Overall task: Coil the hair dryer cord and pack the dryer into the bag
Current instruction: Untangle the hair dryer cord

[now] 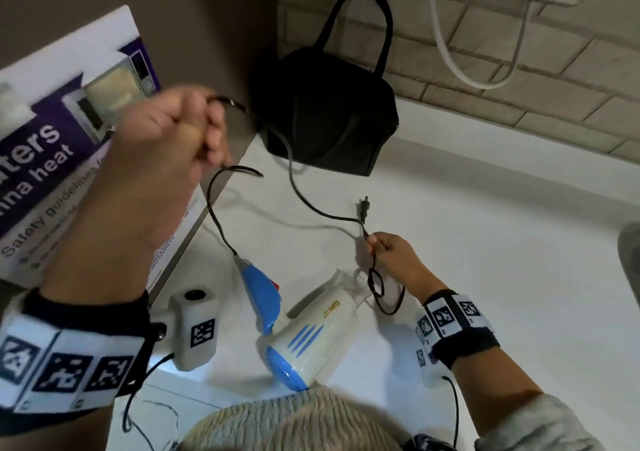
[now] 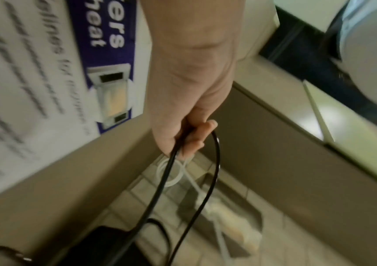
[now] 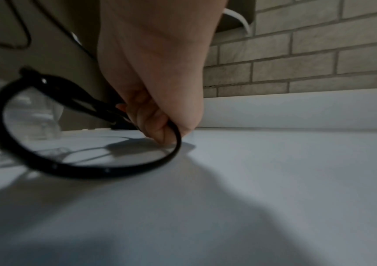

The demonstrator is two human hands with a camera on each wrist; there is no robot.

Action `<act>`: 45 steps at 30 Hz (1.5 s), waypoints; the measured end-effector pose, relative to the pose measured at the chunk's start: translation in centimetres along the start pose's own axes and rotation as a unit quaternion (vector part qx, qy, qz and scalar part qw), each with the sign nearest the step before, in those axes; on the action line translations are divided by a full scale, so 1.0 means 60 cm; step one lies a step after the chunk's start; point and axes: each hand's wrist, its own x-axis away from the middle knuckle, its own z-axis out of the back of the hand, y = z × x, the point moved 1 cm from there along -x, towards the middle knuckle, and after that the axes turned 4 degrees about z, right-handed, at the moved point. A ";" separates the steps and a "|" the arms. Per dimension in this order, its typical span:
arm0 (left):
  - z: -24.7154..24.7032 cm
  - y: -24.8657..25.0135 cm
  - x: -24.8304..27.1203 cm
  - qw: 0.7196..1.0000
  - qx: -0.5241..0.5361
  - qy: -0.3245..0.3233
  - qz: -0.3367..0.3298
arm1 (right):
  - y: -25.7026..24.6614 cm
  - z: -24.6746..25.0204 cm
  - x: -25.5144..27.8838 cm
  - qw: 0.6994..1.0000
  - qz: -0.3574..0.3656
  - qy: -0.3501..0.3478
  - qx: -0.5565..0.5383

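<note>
A white and blue hair dryer [image 1: 304, 339] lies on the white counter [image 1: 485, 242], its folding blue handle [image 1: 261, 291] pointing away from me. Its black cord [image 1: 311, 204] runs from the handle up to my raised left hand [image 1: 194, 128], which grips a bend of the cord [image 2: 171, 162] in a fist. From there the cord drops across the counter to my right hand [image 1: 391, 256], which pinches a small coil [image 1: 381, 287] close to the plug [image 1: 363, 208]. The coil [image 3: 69, 126] hangs just above the counter. A black handbag [image 1: 329, 114] stands at the back.
A white and purple safety poster [image 1: 52, 159] leans at the left. A brick wall [image 1: 519, 52] rises behind the counter, with a white cable [image 1: 446, 45] hanging on it. A small white marker block [image 1: 197, 332] sits left of the dryer.
</note>
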 end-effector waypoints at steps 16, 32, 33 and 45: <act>-0.071 -0.177 -0.003 0.855 -0.487 -0.155 0.091 | -0.141 0.128 0.077 0.981 0.031 -0.016 -0.191; -0.128 -0.021 0.029 0.917 -0.339 -0.190 -0.088 | -0.207 0.096 0.082 0.978 0.198 -0.042 -0.059; -0.125 -0.019 0.031 0.922 -0.324 -0.189 -0.094 | -0.201 0.087 0.073 0.978 0.195 -0.038 -0.063; -0.043 0.014 0.026 0.959 -0.183 -0.134 -0.169 | -0.152 0.031 0.011 0.981 0.182 0.056 0.047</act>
